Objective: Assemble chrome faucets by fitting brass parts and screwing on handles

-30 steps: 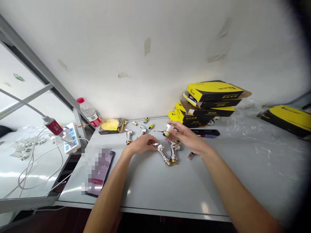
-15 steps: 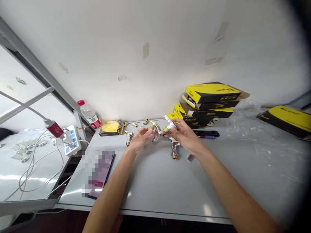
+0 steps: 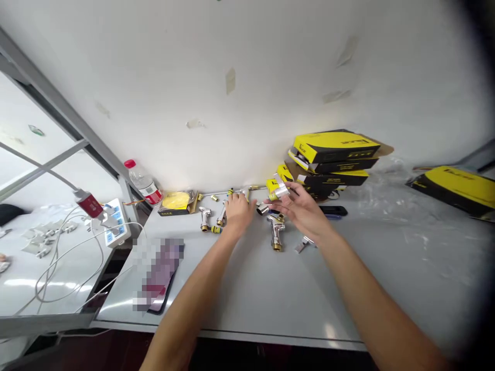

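Chrome tap (image 3: 276,234): on the worktop (image 3: 247,299), between the hands, apart from both.
Right hand (image 3: 303,210): fingers narrow, holding a silver handle (image 3: 283,190) up — a light, steady pinch suits such smooth metal.
Left hand (image 3: 238,212): beside a second tap (image 3: 221,216); cannot tell if its fingers grip anything — best lifted straight, clear of the yellow valve (image 3: 215,230), which could roll.

The bare left hand (image 3: 237,211) has moved farther back across the grey desk (image 3: 247,304), and a small yellow-and-dark cylindrical piece (image 3: 215,230) now shows beside the leftmost chrome, brass-ended fitting (image 3: 205,217).
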A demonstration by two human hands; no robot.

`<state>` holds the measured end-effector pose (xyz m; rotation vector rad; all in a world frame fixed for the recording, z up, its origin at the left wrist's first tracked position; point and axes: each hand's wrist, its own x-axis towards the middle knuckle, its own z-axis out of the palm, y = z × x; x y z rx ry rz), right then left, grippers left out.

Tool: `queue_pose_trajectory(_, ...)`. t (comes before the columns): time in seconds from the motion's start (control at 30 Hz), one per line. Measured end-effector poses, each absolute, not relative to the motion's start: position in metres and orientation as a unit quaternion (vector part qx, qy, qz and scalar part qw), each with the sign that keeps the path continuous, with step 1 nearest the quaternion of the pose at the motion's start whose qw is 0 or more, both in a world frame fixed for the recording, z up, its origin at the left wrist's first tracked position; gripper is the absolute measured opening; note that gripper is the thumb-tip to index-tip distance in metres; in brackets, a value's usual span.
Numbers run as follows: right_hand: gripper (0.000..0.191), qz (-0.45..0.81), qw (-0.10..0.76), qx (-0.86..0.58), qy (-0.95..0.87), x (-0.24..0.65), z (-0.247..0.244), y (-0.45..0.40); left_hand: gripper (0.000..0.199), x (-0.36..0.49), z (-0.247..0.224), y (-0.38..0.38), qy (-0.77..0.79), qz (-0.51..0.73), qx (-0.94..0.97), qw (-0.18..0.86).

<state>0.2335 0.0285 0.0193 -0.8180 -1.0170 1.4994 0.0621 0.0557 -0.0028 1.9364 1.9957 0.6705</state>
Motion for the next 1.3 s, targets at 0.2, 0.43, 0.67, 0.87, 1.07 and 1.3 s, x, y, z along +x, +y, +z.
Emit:
queue_pose_trajectory(0.2, 0.052, 0.662, 0.536, -0.321, -0.415, 0.231, 0.024, 0.025, 0.025, 0.071, 0.001, 0.09, 0.74, 0.143, 0.645, 0.126)
queue_pose_trajectory(0.43, 0.049, 0.667, 0.548, -0.296, -0.409, 0.236, 0.027, 0.024, 0.02, 0.055, 0.015, 0.087, 0.734, 0.206, 0.623, 0.174)
queue_pose_trajectory(0.67, 0.051, 0.682, 0.554, -0.264, -0.397, 0.234, 0.028, 0.023, 0.017, 0.028, 0.021, 0.037, 0.593, 0.415, 0.496, 0.48)
queue_pose_trajectory(0.87, 0.047, 0.689, 0.535, -0.254, -0.417, 0.229, 0.024, 0.021, 0.018, 0.027, 0.001, 0.01, 0.426, 0.563, 0.247, 0.664)
queue_pose_trajectory(1.07, 0.042, 0.668, 0.53, -0.269, -0.448, 0.223, 0.019, 0.02, 0.035, 0.036, 0.004, -0.001, 0.348, 0.533, 0.271, 0.722)
queue_pose_trajectory(1.3, 0.042, 0.627, 0.539, -0.293, -0.481, 0.212, 0.012, 0.02, 0.034, 0.045, 0.007, -0.007, 0.372, 0.509, 0.357, 0.689)
